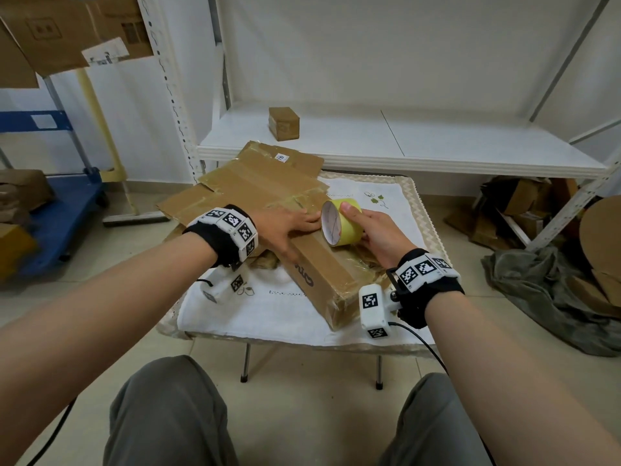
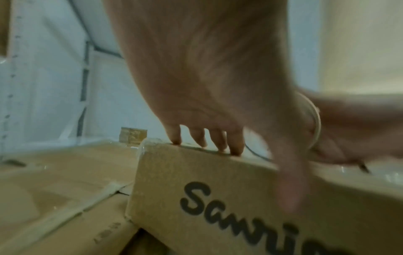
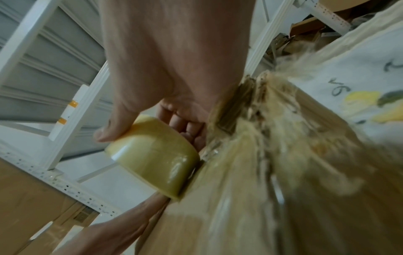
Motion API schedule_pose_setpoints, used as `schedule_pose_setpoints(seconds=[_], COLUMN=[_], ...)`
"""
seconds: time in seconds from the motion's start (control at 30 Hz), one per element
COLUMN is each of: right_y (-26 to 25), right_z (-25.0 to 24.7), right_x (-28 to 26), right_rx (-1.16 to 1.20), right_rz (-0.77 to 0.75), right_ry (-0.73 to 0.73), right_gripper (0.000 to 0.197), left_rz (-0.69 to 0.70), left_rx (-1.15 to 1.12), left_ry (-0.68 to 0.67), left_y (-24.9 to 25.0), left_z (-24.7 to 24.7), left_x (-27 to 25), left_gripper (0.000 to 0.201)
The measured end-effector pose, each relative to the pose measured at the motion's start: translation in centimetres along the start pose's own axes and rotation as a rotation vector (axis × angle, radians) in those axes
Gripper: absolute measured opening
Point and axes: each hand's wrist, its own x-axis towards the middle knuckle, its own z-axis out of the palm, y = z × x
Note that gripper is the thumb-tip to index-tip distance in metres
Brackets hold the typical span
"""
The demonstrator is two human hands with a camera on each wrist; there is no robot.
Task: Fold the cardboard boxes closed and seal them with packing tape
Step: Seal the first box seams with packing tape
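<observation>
A closed brown cardboard box (image 1: 322,274) with dark lettering on its side (image 2: 218,215) lies on a small cloth-covered table (image 1: 255,314). My left hand (image 1: 285,227) lies flat on the box top, fingers (image 2: 218,139) straight and pressing at its edge, thumb down the side. My right hand (image 1: 373,230) grips a yellow roll of packing tape (image 1: 341,222) standing on the box top beside the left fingertips. In the right wrist view the tape roll (image 3: 157,155) sits between thumb and curled fingers against the box (image 3: 250,198), whose top seam looks torn and glossy with old tape.
Flattened cardboard sheets (image 1: 248,183) lean behind the box toward a low white shelf (image 1: 437,139) carrying one small brown box (image 1: 284,123). A blue cart (image 1: 50,210) stands left. Cardboard scraps and a grey cloth (image 1: 551,290) lie on the floor at right.
</observation>
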Motion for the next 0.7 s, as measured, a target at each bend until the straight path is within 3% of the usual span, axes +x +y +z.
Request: schedule_pose_setpoints(seconds=[0.13,0.3,0.47,0.57,0.7], right_y=[0.5,0.6,0.7,0.6,-0.1], right_z=[-0.3,-0.4,-0.4,-0.2,-0.3], right_x=[0.0,-0.3,-0.9,-0.8,-1.1], right_rx=[0.023,0.024,-0.153,-0.162,-0.221], right_rz=[-0.014,-0.034,-0.074,-0.06,-0.091], right_ry=[0.015,-0.008,-0.065,-0.124,-0.09], right_gripper=[0.049,0.04,0.028,0.028,0.019], left_rz=[-0.102,-0.154,-0.26,-0.193,-0.166], left_rx=[-0.377,-0.359,-0.348,-0.414,-0.432], left_ry=[0.069,0.087,0.088,0.151,0.162], left_y=[1.1,2.2,2.2,2.5,2.7], left_z=[-1.1,-3.1,-3.0,-2.4,-2.4], left_x=[0.1,1.3,2.7,2.9,3.0], left_gripper=[0.077,0.046,0.047,0.034,0.037])
